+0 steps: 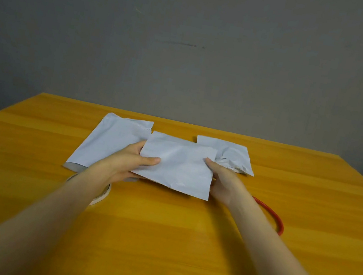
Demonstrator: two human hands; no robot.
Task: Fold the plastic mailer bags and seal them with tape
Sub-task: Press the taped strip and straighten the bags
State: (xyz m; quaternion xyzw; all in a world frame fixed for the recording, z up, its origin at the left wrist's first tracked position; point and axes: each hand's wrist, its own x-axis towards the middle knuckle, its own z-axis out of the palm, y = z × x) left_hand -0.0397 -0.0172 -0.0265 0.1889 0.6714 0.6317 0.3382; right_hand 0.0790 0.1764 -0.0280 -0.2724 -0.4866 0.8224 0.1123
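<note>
While the left hand (123, 163) grips one side of a white mailer bag (178, 165), the right hand (223, 182) grips the other side, so both hands are closed on the same bag. The left thumb (149, 160) lies flat on top of the plastic near its left edge, with the other fingers hidden beneath. The right thumb (210, 161) presses on the top of the right edge, and that hand's fingers are also tucked under and out of sight. The bag sits between the two hands over the middle of the counter (181, 245). Its near edge casts a thin shadow on the wood, so it seems slightly raised.

Behind the left hand a second bag (110, 142) lies flat on the counter, long and smooth, with its near end just beside the left wrist. Behind the right hand a third bag (227, 156) lies shorter and crumpled, partly covered by the far right corner of the bag being held.

A roll of pale tape (101, 193) lies flat on the counter, mostly hidden under the left forearm. Part of a red ring (275, 221) shows on the counter beside the right forearm; what it is cannot be told. A plain grey wall (187, 66) stands behind the counter.
</note>
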